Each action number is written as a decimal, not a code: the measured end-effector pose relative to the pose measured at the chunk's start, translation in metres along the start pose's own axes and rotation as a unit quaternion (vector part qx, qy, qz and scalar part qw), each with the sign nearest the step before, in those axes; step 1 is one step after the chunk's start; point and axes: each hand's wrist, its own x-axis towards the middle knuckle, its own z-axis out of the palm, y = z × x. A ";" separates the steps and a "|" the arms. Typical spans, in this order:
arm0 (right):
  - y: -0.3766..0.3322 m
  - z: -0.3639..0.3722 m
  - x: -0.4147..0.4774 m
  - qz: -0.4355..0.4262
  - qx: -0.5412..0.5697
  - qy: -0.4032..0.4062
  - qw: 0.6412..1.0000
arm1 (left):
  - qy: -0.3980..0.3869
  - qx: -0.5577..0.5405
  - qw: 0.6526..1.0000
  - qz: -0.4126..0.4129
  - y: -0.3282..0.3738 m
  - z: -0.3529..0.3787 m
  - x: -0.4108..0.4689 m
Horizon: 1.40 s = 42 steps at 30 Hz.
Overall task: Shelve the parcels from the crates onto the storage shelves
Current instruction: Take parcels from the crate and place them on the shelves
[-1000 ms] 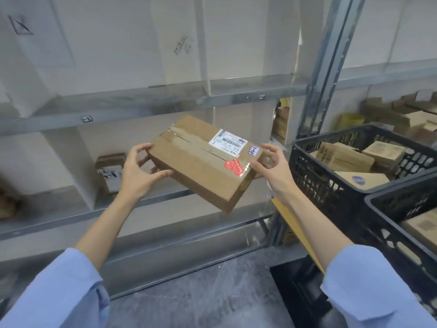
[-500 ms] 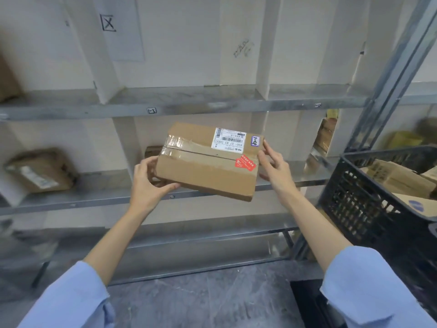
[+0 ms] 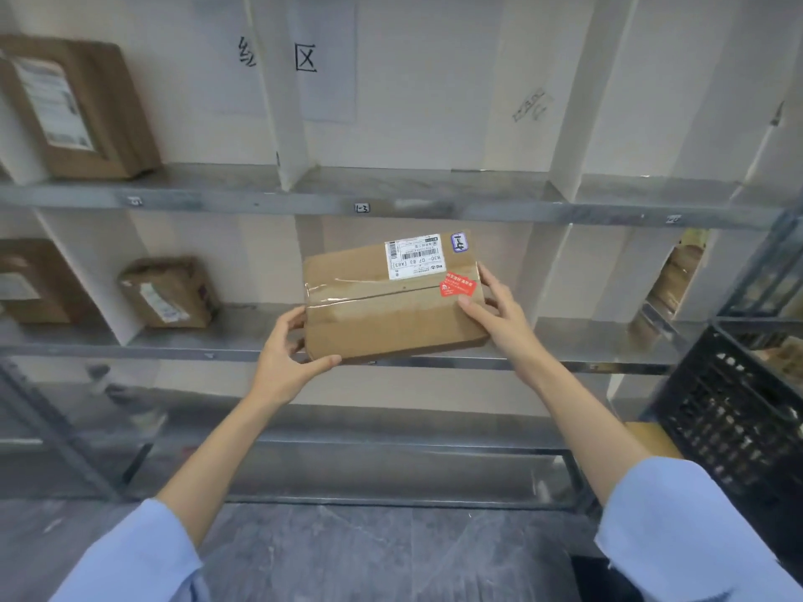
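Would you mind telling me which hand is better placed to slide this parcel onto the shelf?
Probably the left hand: it grips the near-left corner of the cardboard parcel, so it sits behind it. The right hand grips the right side, thumb on top.

Our parcel (image 3: 382, 323) is plain brown cardboard, carrying a white label (image 3: 415, 256) striped with black barcodes, a red sticker (image 3: 457, 288) and a purple-edged tag (image 3: 459, 242). Our sleeves (image 3: 695, 536) are pale blue. The shelves (image 3: 391, 197) are dull grey with cream dividers (image 3: 282, 102), the crate (image 3: 730, 410) a black lattice, the floor (image 3: 391, 549) mottled grey.
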 end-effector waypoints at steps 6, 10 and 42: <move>0.000 0.012 0.005 -0.005 0.033 -0.025 0.999 | 0.016 0.002 1.000 -0.005 0.000 -0.013 -0.009; -0.003 0.014 0.007 -0.015 0.030 -0.043 0.999 | 0.030 0.011 0.999 -0.006 0.000 -0.021 -0.008; -0.054 -0.028 0.016 -0.126 0.109 0.106 0.980 | -0.005 -0.081 0.996 -0.029 0.011 0.048 -0.009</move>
